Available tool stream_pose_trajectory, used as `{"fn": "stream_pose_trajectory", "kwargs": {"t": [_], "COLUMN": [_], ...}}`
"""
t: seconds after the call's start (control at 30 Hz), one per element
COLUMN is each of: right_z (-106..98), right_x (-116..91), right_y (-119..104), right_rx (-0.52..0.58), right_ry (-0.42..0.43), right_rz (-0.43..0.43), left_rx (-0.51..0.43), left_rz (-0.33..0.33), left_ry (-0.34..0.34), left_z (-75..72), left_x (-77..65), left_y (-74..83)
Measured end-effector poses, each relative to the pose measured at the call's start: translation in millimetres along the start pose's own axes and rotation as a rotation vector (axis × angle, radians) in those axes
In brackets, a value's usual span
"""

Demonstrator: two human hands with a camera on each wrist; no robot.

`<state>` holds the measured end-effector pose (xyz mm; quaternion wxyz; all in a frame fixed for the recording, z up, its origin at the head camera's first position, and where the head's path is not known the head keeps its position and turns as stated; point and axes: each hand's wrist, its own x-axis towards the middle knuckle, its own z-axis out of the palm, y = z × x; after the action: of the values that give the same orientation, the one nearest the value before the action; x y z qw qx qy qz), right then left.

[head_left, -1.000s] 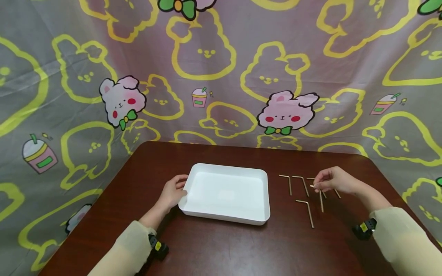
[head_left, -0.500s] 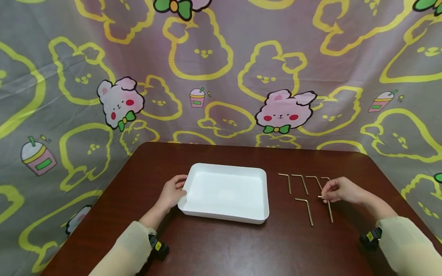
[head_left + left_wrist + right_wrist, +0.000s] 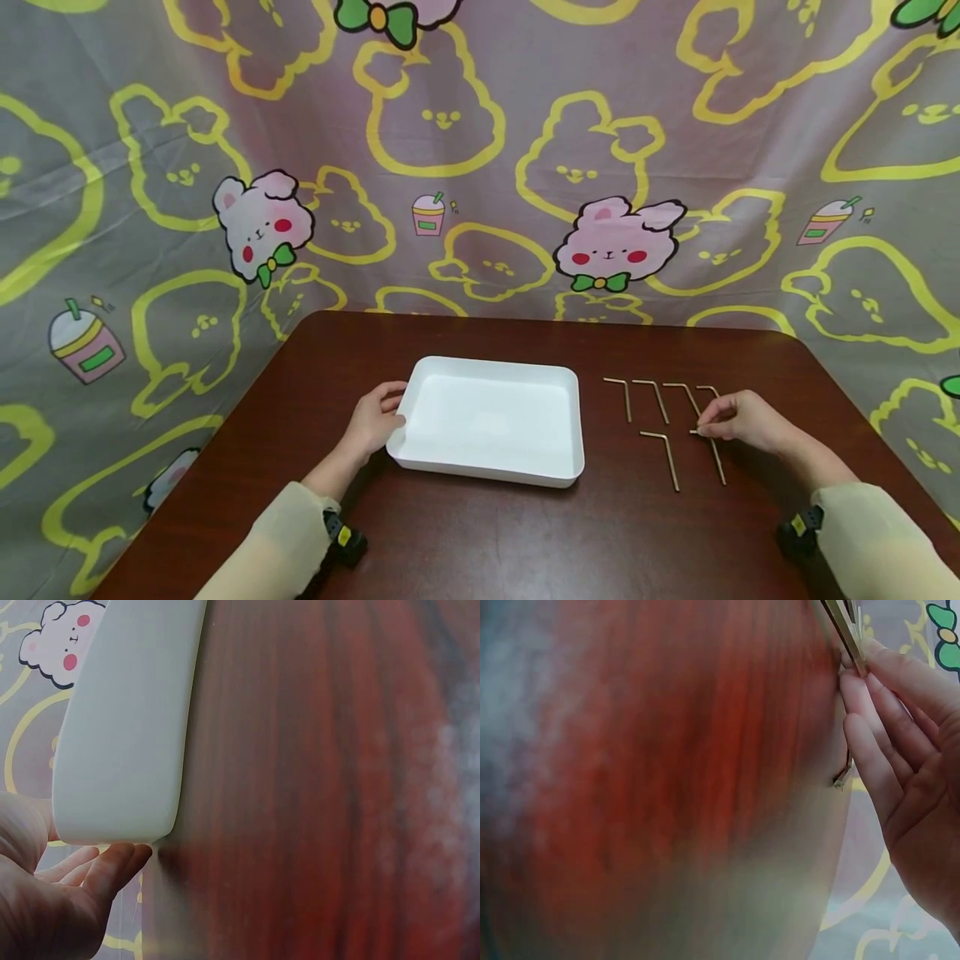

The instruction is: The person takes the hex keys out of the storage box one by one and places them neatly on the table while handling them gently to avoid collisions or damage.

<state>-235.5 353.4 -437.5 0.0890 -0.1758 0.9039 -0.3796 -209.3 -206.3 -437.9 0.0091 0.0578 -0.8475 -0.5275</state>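
My left hand [image 3: 372, 421] holds the left end of a white rectangular tray [image 3: 484, 475], thumb over the rim and fingers against the outer wall. In the left wrist view the fingertips touch the tray's [image 3: 124, 750] end near the table. At the right, my right hand [image 3: 746, 421] pinches a brass-coloured L-shaped hex key [image 3: 717, 462] near its bend, its long arm pointing toward me. The right wrist view shows the hex key [image 3: 845, 637] at the thumb and fingertips. Just left of it lies another hex key [image 3: 671, 462].
Behind these, a row of similar hex keys lies on the brown table [image 3: 480, 546]: one hex key [image 3: 627, 402] nearest the tray, a second [image 3: 661, 403], a third [image 3: 686, 393] and one [image 3: 708, 387] partly hidden by the right hand. A patterned curtain [image 3: 480, 275] surrounds the table.
The right hand has moved right and closer to me with the hex key, then lowered slightly onto the spot beside the front hex key. Left hand and tray stay put.
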Motion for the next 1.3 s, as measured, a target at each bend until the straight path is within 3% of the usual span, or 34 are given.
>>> {"fn": "stream_pose_trajectory", "kwargs": {"t": [0.37,0.77,1.0,1.3], "right_z": [2.3,-4.7,-13.6,-11.9], "right_x": [2.0,-3.0,-5.2,-9.0], "right_y": [3.0,-6.5,-21.4,-40.0], "right_rx": [-0.035,0.024,0.098,0.113], "right_ry": [0.040,0.070,0.097,0.149], "right_rz": [0.023,0.070,-0.047,-0.064], "left_rx": [0.004,0.005,0.009,0.027], "left_rz": [0.015,0.004,0.017,-0.005], "left_ry": [0.007,0.014,0.014,-0.034], "left_z": [-0.4,2.1,2.2,-5.0], "left_x": [0.4,-0.1,0.0,-1.0], "left_y": [-0.5,3.2,3.5,5.5]}}
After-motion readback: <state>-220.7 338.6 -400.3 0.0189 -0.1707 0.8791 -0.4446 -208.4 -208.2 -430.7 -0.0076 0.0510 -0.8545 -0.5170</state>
